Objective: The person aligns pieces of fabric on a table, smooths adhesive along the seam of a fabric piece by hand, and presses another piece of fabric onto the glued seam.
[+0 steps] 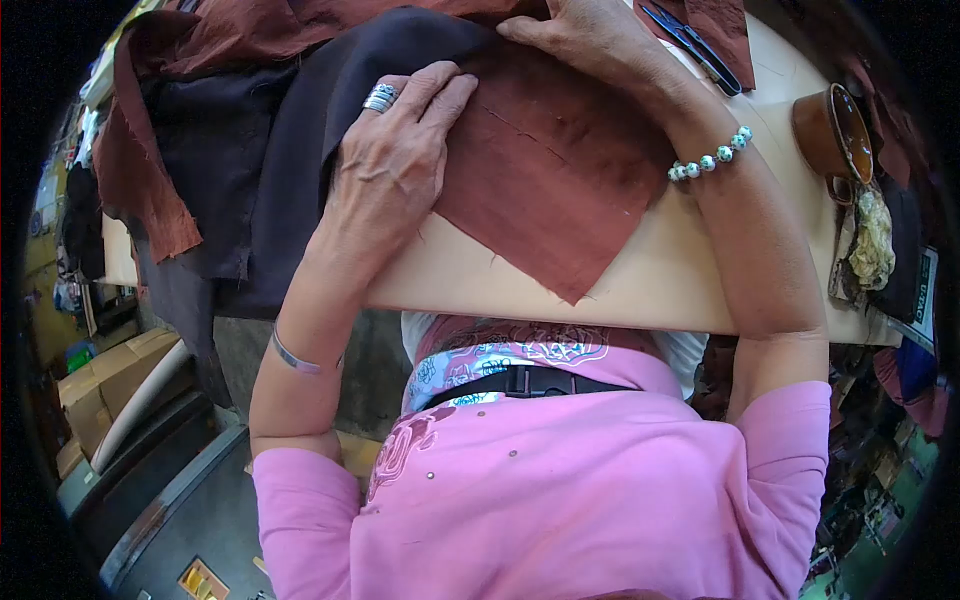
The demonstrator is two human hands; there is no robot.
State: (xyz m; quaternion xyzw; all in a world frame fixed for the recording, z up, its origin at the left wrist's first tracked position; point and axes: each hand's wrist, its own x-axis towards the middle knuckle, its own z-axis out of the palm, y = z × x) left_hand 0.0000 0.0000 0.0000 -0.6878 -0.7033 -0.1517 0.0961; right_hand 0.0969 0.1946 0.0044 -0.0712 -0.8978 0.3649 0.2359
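Note:
My left hand (405,135), with silver rings, has its fingers bent and pressed together at the edge of a dark cloth (300,130), where it meets a reddish-brown fabric piece (560,190). That brown piece lies on the pale tabletop, its frayed corner pointing toward me. At the top, my right hand (600,40) rests on the cloth with its thumb stretched out sideways; its other fingers are partly cut off by the frame. Just right of that hand lies a pair of blue-handled thread snips (695,50).
A brown glazed mug (818,130) stands at the table's right side, near a crumpled yellowish bundle (872,240). More brown cloth (150,190) hangs over the left. The pale table (480,285) ends just before my body. Cardboard boxes (110,385) sit lower left.

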